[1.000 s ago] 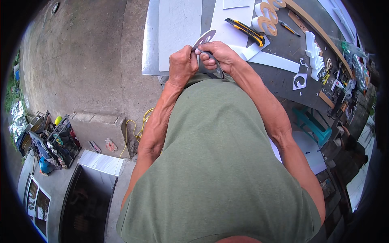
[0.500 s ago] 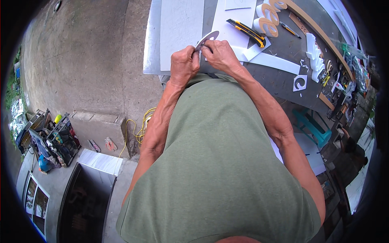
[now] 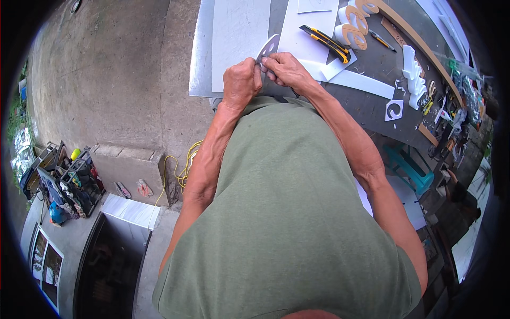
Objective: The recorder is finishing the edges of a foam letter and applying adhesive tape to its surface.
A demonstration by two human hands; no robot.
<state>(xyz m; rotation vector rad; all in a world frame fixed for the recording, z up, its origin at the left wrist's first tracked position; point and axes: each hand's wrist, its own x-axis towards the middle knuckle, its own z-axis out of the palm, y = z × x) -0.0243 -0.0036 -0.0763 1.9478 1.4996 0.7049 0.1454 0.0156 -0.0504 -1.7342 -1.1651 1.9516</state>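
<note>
Both my hands meet at the near edge of a metal-edged work table [image 3: 201,58]. My left hand [image 3: 240,82] and my right hand [image 3: 284,68] pinch a small curved white cut-out piece [image 3: 268,47] between the fingers; its rounded tip sticks up above them. What lies under the fingers is hidden. My green shirt fills the lower half of the view.
White sheets [image 3: 236,37] lie on the table. A yellow-and-black utility knife [image 3: 324,40], orange cut-out letters [image 3: 353,24], a pen [image 3: 381,40], white foam shapes [image 3: 413,69] and strips sit to the right. A teal stool [image 3: 409,167] stands right. Concrete floor, a yellow cord [image 3: 180,170] and tool racks [image 3: 64,183] lie left.
Both hands have shifted slightly up and right with the white piece still held; the fingers have worked along its edge.
</note>
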